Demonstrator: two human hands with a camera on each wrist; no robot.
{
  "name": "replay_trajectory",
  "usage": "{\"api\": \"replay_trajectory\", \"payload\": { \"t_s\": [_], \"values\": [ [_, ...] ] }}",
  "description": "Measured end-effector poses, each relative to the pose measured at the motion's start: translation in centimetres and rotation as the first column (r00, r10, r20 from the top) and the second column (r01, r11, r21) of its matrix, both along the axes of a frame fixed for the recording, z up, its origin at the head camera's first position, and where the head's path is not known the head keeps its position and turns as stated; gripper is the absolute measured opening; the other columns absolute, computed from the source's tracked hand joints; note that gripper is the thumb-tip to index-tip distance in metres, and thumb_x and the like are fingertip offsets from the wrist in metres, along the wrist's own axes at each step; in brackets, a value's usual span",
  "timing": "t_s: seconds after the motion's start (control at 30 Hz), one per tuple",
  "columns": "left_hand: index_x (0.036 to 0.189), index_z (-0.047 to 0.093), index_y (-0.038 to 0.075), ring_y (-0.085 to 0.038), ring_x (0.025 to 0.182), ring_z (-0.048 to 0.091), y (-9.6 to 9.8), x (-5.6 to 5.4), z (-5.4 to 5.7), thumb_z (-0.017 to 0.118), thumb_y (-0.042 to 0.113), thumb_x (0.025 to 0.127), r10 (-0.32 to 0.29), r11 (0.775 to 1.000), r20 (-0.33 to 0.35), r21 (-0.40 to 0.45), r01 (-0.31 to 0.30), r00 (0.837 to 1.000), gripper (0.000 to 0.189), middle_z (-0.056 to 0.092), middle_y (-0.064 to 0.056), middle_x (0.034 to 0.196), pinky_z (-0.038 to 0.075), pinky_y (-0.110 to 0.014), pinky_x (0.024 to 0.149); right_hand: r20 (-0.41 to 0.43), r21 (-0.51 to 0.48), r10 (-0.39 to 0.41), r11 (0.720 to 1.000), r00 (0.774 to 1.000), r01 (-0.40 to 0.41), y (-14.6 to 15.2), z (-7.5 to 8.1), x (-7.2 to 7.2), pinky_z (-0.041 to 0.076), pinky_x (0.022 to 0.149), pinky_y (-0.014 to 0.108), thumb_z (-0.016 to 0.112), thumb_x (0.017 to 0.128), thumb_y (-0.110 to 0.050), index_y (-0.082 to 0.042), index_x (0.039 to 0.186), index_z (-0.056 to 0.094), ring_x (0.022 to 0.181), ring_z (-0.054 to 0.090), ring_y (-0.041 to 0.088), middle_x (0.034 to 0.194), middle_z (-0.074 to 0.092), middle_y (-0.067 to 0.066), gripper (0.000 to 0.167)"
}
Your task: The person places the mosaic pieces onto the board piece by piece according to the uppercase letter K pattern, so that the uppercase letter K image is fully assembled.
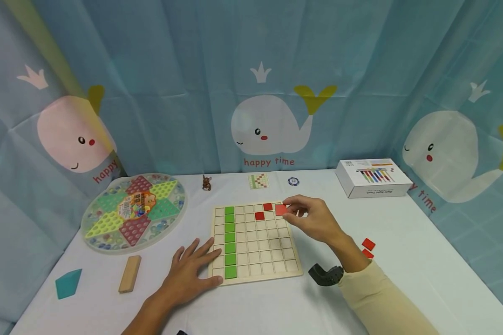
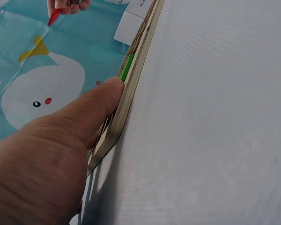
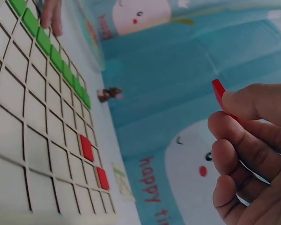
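A square wooden grid board lies on the white table, with a column of green tiles near its left side. Two red tiles sit in its upper right cells. My left hand rests with spread fingers at the board's left edge; its thumb touches the front corner area in the left wrist view. Between thumb and fingers, my right hand pinches another red tile, held above the board's top right corner. Loose red tiles lie right of the board, partly near the sleeve.
A round Chinese checkers board lies at left, with a wooden block and a teal piece nearer. Along the back are a small brown figurine, a pattern card, a round chip and a white box.
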State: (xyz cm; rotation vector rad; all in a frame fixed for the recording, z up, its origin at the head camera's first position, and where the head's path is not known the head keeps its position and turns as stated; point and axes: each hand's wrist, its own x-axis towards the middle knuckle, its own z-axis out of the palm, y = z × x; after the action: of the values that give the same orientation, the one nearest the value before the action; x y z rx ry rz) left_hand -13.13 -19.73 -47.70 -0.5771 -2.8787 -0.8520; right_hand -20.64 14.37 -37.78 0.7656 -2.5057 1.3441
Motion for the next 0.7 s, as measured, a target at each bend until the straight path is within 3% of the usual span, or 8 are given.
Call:
{"api": "replay_trajectory", "payload": {
  "t_s": [0.27,0.53,0.7],
  "values": [
    [0.133,0.062,0.020,-0.039,0.140,0.022,0.0,0.0,0.1,0.072,0.060,0.076,0.003,1.000,0.007,-0.003,-0.003,1.000,0.070,0.038,-0.001,0.150,0.006,-0.062,0.106,0.068,0.001,0.042,0.999,0.997,-0.042,-2.7,-2.0,-1.6,0.048,0.064,0.030,0.074,0.084,-0.009,-0.004,0.106,0.070,0.070,0.057,0.015,0.079,0.066,-0.006,0.022],
    [0.133,0.062,0.020,-0.039,0.140,0.023,-0.1,0.0,0.0,0.071,0.061,0.076,0.001,1.000,-0.005,0.003,-0.001,1.000,0.070,0.039,-0.001,0.150,0.006,-0.062,0.106,0.203,0.007,0.022,1.000,0.979,-0.023,-4.7,-3.6,-2.7,0.050,0.063,0.032,0.073,0.085,-0.008,-0.005,0.106,0.070,0.072,0.058,0.017,0.081,0.065,-0.003,0.022],
    [0.133,0.062,0.020,-0.039,0.140,0.022,0.0,0.0,0.0,0.071,0.060,0.076,0.002,1.000,0.005,0.004,-0.002,1.000,0.070,0.038,-0.001,0.150,0.006,-0.062,0.106,0.230,0.033,0.007,0.999,0.973,-0.015,-5.4,-4.6,-3.2,0.047,0.058,0.028,0.073,0.084,-0.006,-0.005,0.103,0.070,0.070,0.057,0.015,0.078,0.063,-0.003,0.020]
  ]
}}
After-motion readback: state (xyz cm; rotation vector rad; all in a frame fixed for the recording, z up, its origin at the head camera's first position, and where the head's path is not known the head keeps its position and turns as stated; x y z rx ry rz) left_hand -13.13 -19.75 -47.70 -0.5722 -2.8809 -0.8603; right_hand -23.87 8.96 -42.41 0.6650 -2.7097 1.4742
